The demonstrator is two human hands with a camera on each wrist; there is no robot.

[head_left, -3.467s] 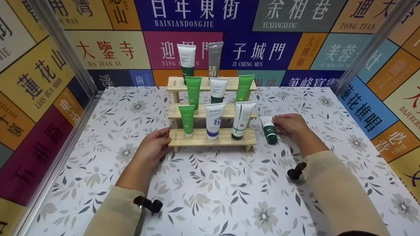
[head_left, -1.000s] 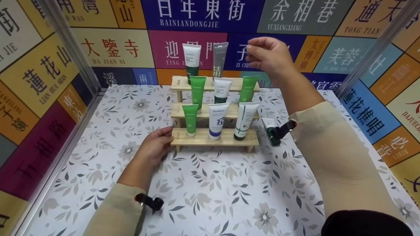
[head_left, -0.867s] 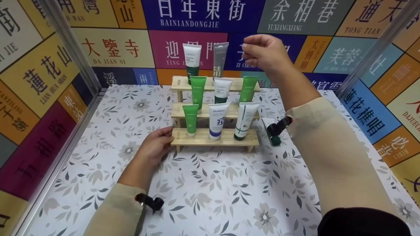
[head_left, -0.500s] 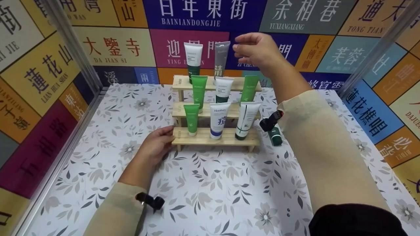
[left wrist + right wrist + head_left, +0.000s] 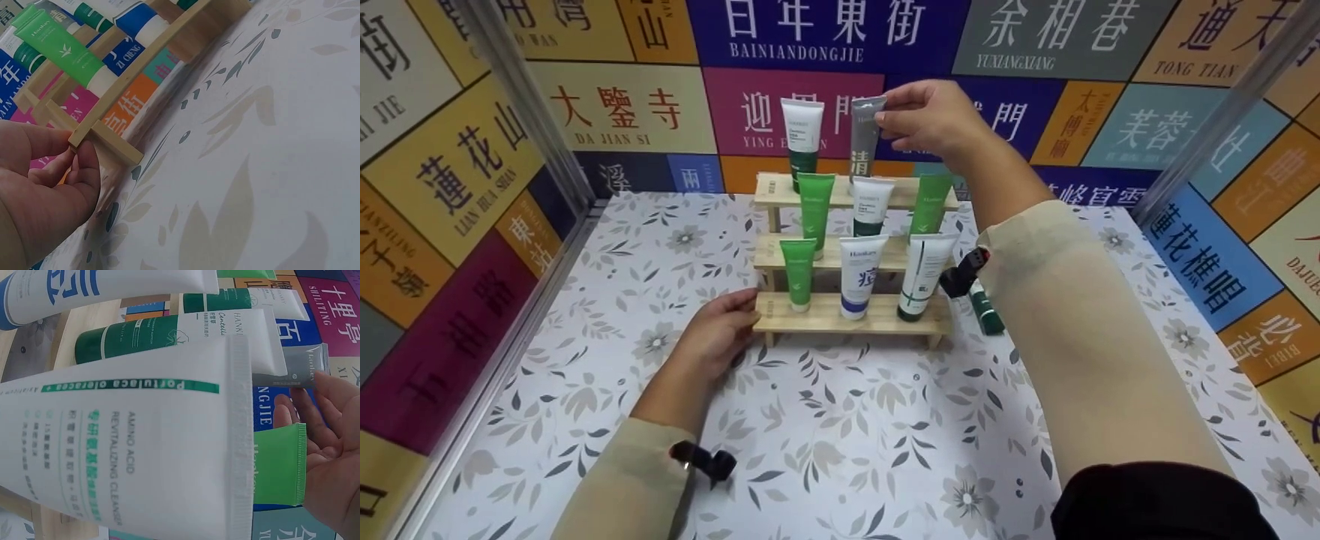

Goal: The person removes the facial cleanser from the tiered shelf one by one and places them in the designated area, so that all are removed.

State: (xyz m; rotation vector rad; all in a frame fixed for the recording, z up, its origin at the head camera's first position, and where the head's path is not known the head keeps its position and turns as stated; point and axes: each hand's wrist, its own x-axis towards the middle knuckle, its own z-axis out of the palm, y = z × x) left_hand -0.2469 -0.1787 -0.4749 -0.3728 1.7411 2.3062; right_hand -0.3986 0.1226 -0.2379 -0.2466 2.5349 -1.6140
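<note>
A three-step wooden stand (image 5: 817,324) carries several squeeze tubes. My left hand (image 5: 718,335) pinches the left end of its lowest shelf between thumb and fingers, which the left wrist view shows closely. On the top step my right hand (image 5: 934,120) pinches the upper end of a grey tube (image 5: 861,146), thumb in front. To its left stands a white-and-green tube (image 5: 802,135). The middle step holds a green tube (image 5: 814,206), a white-and-green tube (image 5: 872,202) and another green tube (image 5: 930,201). The large white cleanser tube (image 5: 140,444) fills much of the right wrist view.
Along the lowest step stand a small green tube (image 5: 798,274), a white-and-blue tube (image 5: 859,274) and the white cleanser tube. One dark green tube (image 5: 987,313) lies on the flowered tabletop, partly behind my right sleeve. Printed panels (image 5: 615,109) wall the back and sides.
My right hand has left the lying tube, risen over the stand's right side, then moved left onto the grey tube and taken hold of it. My left hand keeps its grip on the shelf.
</note>
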